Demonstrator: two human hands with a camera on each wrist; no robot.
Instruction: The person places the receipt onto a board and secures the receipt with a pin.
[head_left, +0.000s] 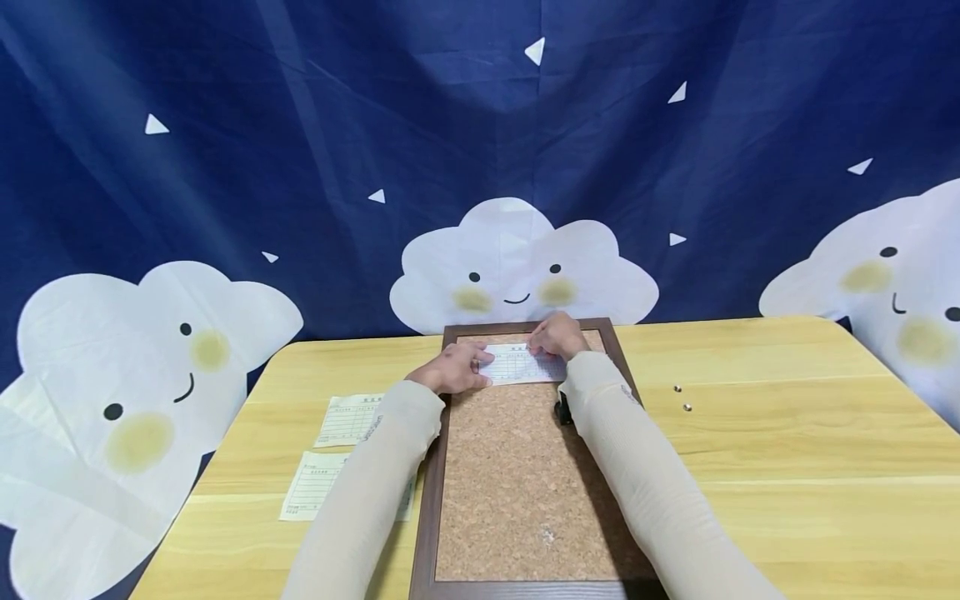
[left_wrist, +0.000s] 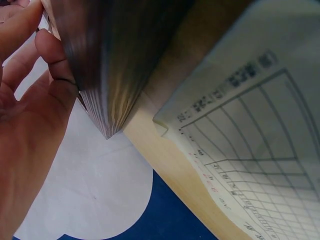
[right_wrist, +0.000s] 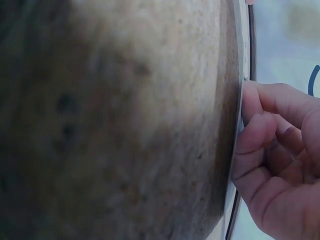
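Observation:
A printed paper form lies across the upper part of a dark-framed cork board. At its left end my left hand rests with fingers spread over the edge; the left wrist view shows this hand beside the board's frame. My right hand touches the form's top edge toward the right. Seen edge-on in the right wrist view, this hand has curled fingers, with fingertips against the paper. Whether a small thing sits between those fingertips is hidden.
Two more printed forms, an upper one and a lower one, lie left of the board, partly behind my left sleeve. Right of the board are two small shiny metal pieces on the wooden table. A blue cloud-patterned curtain hangs behind.

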